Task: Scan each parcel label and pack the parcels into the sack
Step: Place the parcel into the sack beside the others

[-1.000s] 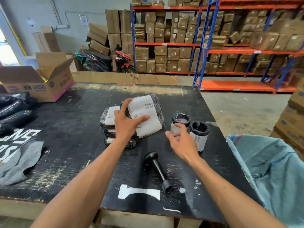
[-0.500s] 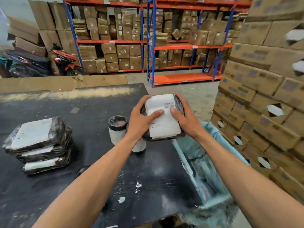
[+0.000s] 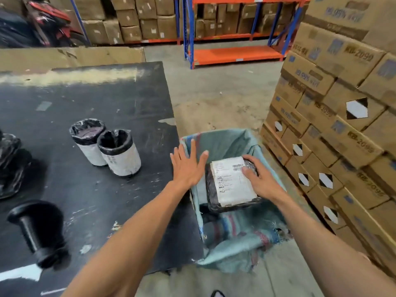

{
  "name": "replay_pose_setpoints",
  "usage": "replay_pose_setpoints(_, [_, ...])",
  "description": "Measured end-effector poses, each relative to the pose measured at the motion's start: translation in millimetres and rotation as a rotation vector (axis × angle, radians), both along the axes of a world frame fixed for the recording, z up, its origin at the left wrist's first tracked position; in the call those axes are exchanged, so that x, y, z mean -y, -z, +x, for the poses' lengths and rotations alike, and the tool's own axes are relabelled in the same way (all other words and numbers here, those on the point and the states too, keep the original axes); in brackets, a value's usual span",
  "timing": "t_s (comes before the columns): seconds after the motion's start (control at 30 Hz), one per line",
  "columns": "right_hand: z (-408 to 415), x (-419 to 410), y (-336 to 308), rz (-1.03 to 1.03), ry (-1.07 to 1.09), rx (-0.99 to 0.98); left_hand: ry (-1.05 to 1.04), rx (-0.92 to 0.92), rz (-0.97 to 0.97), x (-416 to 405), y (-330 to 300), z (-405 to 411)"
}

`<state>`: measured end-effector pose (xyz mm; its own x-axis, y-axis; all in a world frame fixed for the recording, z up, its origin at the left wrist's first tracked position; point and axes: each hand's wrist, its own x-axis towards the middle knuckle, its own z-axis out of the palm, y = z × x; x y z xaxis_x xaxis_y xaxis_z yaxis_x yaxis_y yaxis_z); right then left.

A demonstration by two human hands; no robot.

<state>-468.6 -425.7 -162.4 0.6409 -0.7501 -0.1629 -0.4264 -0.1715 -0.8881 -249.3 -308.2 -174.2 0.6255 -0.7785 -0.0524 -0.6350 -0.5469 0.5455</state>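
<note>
- Head view, looking down at two bare arms reaching toward the near right.
- Right hand clamped on the far right corner of a flat parcel, thumb on its white label, black wrap showing round the edges.
- Left hand now off the parcel, fingers spread flat and empty, hovering over the left rim of the sack.
- Half a second ago both hands gripped this parcel above the table edge; now lowered into the open mouth of the teal woven sack, right of the black table.
- Likely meaning: this parcel all but packed, release next; whether scanned cannot be told.
- Left on the table: two round parcels standing upright, touching, well apart from the sack.
- Near left: black handled scanner, blurred.
- Far left edge: more wrapped parcels, partly cut off, waiting.
- Right: stacked cardboard boxes close beside the sack.
</note>
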Motion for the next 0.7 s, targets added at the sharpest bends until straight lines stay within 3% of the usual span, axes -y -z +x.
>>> replay_pose_setpoints(0.1, [-0.9, -2.1, 47.7, 0.107, -0.150, -0.159, 0.042, 0.123, 0.132, -1.9, 27.8, 2.4])
replay_pose_setpoints(0.23, [9.5, -3.8, 99.3, 0.213, -0.309, -0.353, 0.042, 0.179, 0.150, 2.7, 36.1, 4.2])
replay_pose_setpoints(0.57, [39.2, -21.5, 158.2, 0.319, -0.439, -0.531, 0.022, 0.227, 0.171, 4.1, 37.9, 2.4])
replay_pose_setpoints(0.7, [34.7, -18.0, 166.9, 0.323, -0.603, -0.657, 0.018, 0.229, 0.180, 3.6, 36.4, 1.3])
